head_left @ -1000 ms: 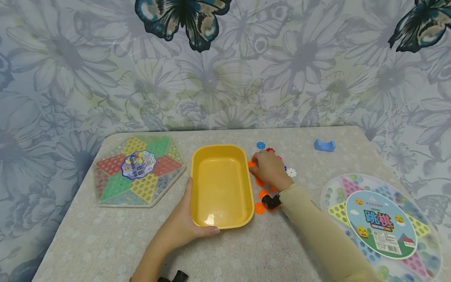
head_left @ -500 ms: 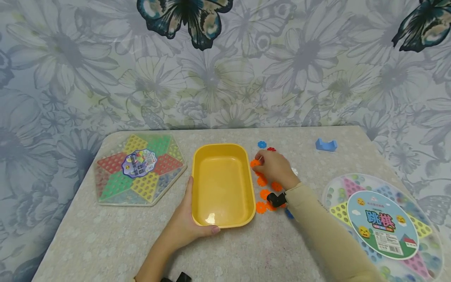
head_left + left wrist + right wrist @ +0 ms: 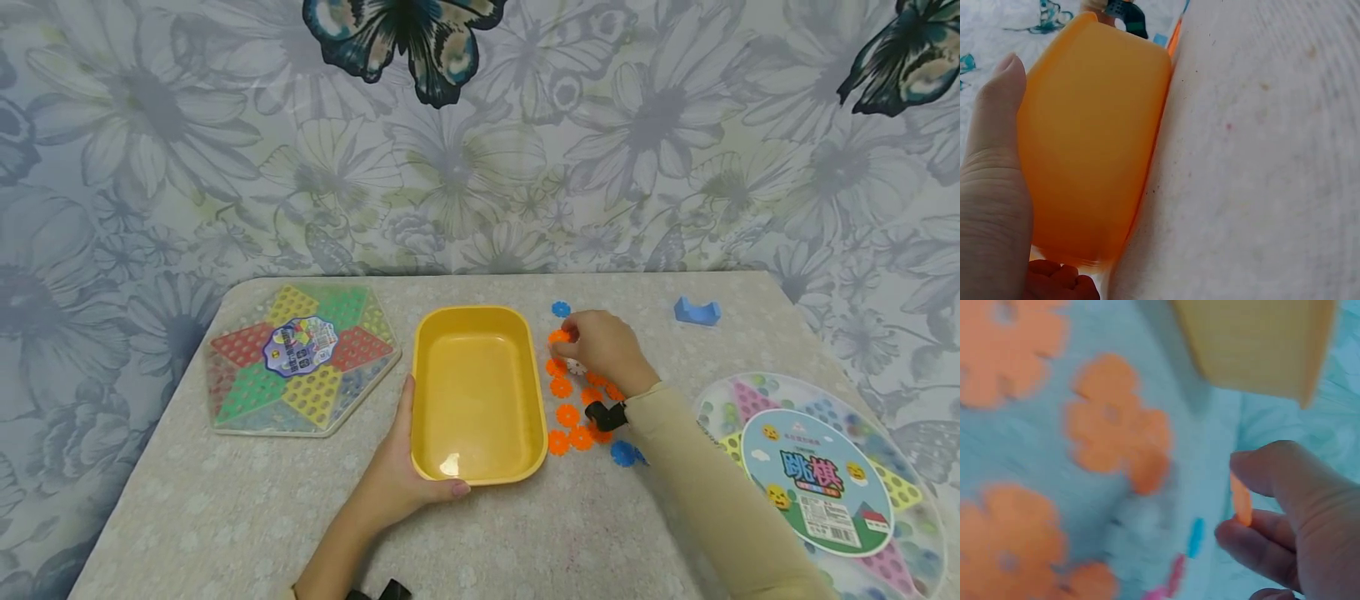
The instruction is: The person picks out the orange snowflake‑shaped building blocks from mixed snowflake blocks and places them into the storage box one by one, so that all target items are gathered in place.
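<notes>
A yellow plastic tray (image 3: 480, 392) stands in the middle of the table. My left hand (image 3: 397, 483) holds it by its lower left corner, thumb along the near side and fingers along the left side. To the right of the tray, my right hand (image 3: 609, 350) pinches an orange flower-shaped plastic disc (image 3: 1242, 501) between thumb and forefinger, just above the table. Several more orange discs (image 3: 567, 416) lie below and around that hand. A white disc (image 3: 575, 367) shows partly under it. Red and pink pieces in the right wrist view are blurred.
Blue discs (image 3: 622, 453) lie near the right sleeve, and another blue disc (image 3: 561, 309) lies farther back. A hexagonal game box (image 3: 255, 396) is at the left, a round game box (image 3: 813, 479) at the right. A small blue block (image 3: 697, 312) sits at the back right.
My right hand has shifted slightly right, away from the tray, with an orange disc in its fingertips. The left hand keeps its hold on the tray.
</notes>
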`<state>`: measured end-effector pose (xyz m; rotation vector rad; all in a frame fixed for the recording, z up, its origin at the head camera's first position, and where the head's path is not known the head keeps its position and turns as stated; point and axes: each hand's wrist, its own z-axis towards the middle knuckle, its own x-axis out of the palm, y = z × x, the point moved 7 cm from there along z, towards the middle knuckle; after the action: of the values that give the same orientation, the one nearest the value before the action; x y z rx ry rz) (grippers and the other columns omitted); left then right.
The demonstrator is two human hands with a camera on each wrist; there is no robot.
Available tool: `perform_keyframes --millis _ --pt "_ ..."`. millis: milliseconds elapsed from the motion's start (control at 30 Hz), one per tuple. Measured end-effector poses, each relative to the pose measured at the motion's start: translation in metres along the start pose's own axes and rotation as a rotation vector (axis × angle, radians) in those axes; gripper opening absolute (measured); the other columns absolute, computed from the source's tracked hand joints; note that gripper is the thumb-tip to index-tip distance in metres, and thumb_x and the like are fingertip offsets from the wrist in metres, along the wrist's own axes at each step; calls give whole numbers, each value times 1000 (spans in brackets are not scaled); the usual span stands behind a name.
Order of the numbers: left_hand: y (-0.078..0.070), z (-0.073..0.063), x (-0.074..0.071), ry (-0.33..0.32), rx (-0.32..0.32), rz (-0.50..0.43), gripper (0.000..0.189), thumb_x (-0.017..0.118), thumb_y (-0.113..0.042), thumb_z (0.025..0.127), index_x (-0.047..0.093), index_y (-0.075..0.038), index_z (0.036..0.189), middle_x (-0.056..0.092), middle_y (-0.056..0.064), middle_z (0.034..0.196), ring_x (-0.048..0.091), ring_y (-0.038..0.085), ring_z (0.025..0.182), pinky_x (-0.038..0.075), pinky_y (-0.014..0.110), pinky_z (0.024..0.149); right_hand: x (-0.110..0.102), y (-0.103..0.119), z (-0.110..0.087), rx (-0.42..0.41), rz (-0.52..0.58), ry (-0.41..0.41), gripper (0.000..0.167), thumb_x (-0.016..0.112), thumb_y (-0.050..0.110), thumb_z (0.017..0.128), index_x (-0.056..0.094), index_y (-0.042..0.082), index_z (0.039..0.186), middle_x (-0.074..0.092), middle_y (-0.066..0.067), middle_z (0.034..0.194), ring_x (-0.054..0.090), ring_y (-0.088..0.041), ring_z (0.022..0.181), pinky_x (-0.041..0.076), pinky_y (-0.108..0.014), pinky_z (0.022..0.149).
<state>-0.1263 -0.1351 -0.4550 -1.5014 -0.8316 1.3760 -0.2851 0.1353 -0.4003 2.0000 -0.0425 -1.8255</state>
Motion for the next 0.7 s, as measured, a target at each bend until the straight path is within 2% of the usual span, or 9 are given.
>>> perform_keyframes --millis 167,333,500,700 --pt "1 -1 0 0 -4 -27 152 99 -32 53 -11 -40 157 15 4 167 33 28 146 26 56 115 -28 16 4 -86 35 -107 36 73 34 89 72 7 113 72 -7 97 65 -23 81 54 -39 72" --pt "1 -1 0 2 0 -24 152 99 -32 53 -12 -39 157 14 1 167 33 24 146 28 55 115 -38 49 13 -168 40 -126 37 72 39 90 72 10 113 71 -3 95 61 -20 78 52 -34 70" --pt "1 0 1 12 20 -19 153 99 -32 54 -13 -37 157 12 -1 167 31 23 147 28 54 115 -33 86 22 -227 48 -78 35 71 39 91 73 12 112 70 -1 94 60 -19 79 50 -33 73" --pt "3 2 0 21 12 -26 151 98 -30 56 -13 -31 159 10 -3 168 32 22 147 27 54 115 -11 123 36 -244 36 30 36 70 39 92 72 11 114 70 -1 98 61 -18 84 52 -32 76"
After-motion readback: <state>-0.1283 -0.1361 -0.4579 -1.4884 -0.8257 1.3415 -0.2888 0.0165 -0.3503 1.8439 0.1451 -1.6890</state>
